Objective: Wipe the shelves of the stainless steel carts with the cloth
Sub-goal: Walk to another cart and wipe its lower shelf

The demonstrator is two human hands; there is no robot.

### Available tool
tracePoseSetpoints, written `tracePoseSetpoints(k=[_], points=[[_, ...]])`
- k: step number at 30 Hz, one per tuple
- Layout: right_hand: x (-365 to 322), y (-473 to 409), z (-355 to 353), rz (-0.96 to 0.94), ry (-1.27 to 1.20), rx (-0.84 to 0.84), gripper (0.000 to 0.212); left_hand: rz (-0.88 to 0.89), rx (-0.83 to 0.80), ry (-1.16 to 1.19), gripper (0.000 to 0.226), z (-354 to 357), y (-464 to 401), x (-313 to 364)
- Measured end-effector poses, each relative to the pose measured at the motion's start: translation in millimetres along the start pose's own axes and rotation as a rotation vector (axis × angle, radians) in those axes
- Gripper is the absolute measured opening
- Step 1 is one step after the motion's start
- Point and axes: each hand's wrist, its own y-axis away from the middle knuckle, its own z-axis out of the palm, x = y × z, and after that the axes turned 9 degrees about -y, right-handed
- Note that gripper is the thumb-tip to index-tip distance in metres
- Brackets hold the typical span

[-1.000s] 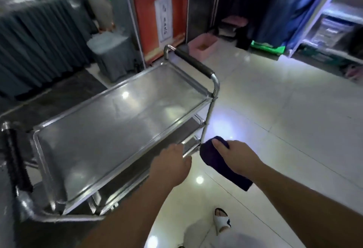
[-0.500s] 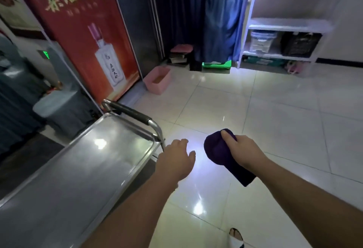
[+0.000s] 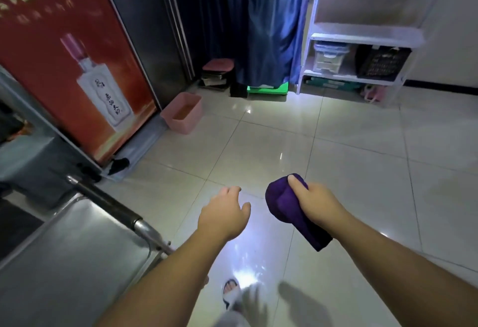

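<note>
The stainless steel cart (image 3: 64, 256) fills the lower left corner; only its top shelf and its dark push handle (image 3: 108, 202) show. My left hand (image 3: 225, 214) hovers over the tiled floor to the right of the cart, fingers apart, touching nothing. My right hand (image 3: 314, 203) is further right at the same height, closed around a bunched dark purple cloth (image 3: 284, 205) whose loose end hangs down below the wrist. Both hands are clear of the cart.
A pink bin (image 3: 182, 113) stands on the floor by a red poster (image 3: 67, 62) on the left wall. A blue curtain (image 3: 248, 21) hangs at the back, with a white shelving unit (image 3: 362, 34) to its right. My sandalled foot (image 3: 231, 293) is at the bottom.
The view has swung right and up, away from the cart, which slid to the lower left. My left hand came off the cart's edge. The cloth stays in my right hand.
</note>
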Motion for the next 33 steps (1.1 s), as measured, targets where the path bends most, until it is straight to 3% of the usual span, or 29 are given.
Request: tracePoseSetpoints(k=[7,15,23,33], points=[[-72.7,-140.6,22.3,-0.017,0.069,0.037,0.067,0.030,0.018,-0.031,0.055,-48.1,-160.1,-37.2],[-159.5,-271.3,64.4,-0.057,0.156,-0.022,0.062,0.027,0.014,-0.052,0.054,-117.9,-277.6,-95.6],[-234.9,-416.8,124.9,-0.138,0.378,-0.173,0.065,-0.155,-0.022,-0.004,0.053,-133.9,-383.7,-167.6],[-356.0,-612.3,236.0,-0.473,0.708,-0.551,0.065,-0.574,0.002,0.130,0.057,-174.5,-488.6,-256.9]])
